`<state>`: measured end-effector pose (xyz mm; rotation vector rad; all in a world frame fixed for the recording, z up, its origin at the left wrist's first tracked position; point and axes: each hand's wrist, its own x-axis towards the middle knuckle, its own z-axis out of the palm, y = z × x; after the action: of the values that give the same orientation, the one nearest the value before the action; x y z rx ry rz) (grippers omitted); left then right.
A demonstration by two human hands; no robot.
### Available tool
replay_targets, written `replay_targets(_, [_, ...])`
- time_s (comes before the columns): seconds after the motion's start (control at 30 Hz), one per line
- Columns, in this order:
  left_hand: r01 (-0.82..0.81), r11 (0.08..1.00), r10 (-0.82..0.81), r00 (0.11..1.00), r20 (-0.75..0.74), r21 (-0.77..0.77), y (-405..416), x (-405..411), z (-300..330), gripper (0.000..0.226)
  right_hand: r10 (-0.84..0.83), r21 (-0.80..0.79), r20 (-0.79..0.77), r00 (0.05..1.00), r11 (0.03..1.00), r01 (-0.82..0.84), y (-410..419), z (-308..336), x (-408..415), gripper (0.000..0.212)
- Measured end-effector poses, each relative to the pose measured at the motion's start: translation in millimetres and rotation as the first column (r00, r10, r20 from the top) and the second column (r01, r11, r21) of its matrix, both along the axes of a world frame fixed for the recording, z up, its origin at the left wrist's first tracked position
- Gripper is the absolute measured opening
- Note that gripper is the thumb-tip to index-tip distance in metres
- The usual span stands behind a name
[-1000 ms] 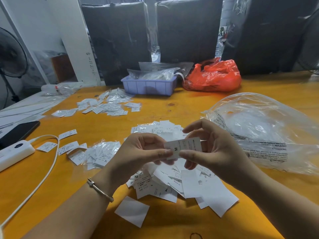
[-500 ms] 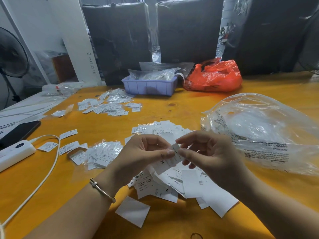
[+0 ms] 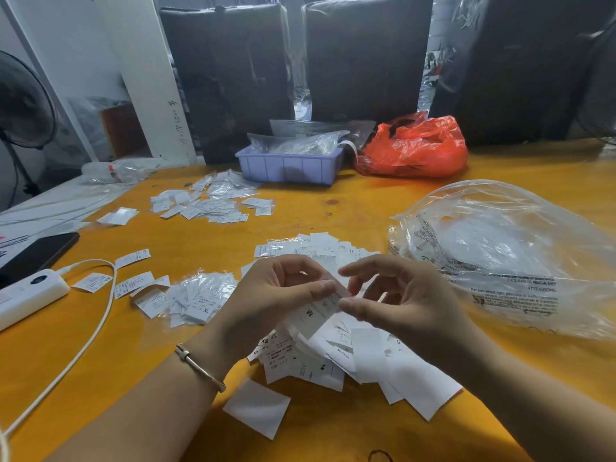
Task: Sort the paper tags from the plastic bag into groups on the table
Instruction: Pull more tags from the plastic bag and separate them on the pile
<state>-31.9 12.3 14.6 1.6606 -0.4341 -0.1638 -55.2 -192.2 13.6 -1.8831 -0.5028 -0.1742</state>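
A: Holding one small white paper tag printed "M" [image 3: 318, 310] over the loose white tag pile [image 3: 350, 355], near centre of the orange wooden bench [image 3: 350, 208]. Why up there?
B: Prob. to read the size w/ print facing up, before choosing a group. Left hand [image 3: 283, 295] pinches its upper end, thumb vs. curled fingers; right hand [image 3: 400, 298] pinches the same end from the right, thumb on tag, other fingers loosely spread.
A: Groups?
B: XL tags in clear sleeves [image 3: 200, 296] lie left of the hands, another white tag cluster [image 3: 206, 203] far left, by the lilac plastic tray [image 3: 290, 166]. Big clear plastic bag w/ warning print [image 3: 500, 255] sits right, within reach. Can't tell if tags remain inside.
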Motion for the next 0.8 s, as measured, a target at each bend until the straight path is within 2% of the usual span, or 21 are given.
replay_targets(0.1, [-0.004, 0.995, 0.004, 1.0, -0.003, -0.098, 0.5, 1.0, 1.1, 0.014, -0.005, -0.006, -0.02, 1.0, 1.0, 0.005, 3.6, -0.8, -1.5, 0.039])
replay_targets(0.23, [0.006, 0.981, -0.012, 0.999, -0.03, -0.192, 1.3, 2.2, 3.7, 0.014, 0.031, 0.158, -0.033, 0.999, 0.987, -0.025, 5.5, -1.6, -2.2, 0.031])
replay_targets(0.4, [-0.023, 0.996, 0.023, 1.0, -0.008, -0.088, 3.2, 3.1, 2.6, 0.011, 0.025, 0.209, -0.04, 0.999, 0.978, -0.016, 1.6, -1.6, 0.3, 0.019])
replay_targets(0.53, [-0.003, 0.999, 0.005, 0.999, 0.042, -0.038, 4.5, 2.6, 3.1, 0.021, 0.031, 0.221, -0.043, 0.999, 0.975, -0.021, 0.9, -2.1, 1.6, 0.019])
replay_targets(0.8, [-0.033, 0.999, 0.028, 0.992, 0.124, 0.036, 5.1, 1.0, 2.6, 0.014, 0.003, 0.176, -0.008, 1.0, 0.984, -0.002, 1.6, -4.5, 1.2, 0.016])
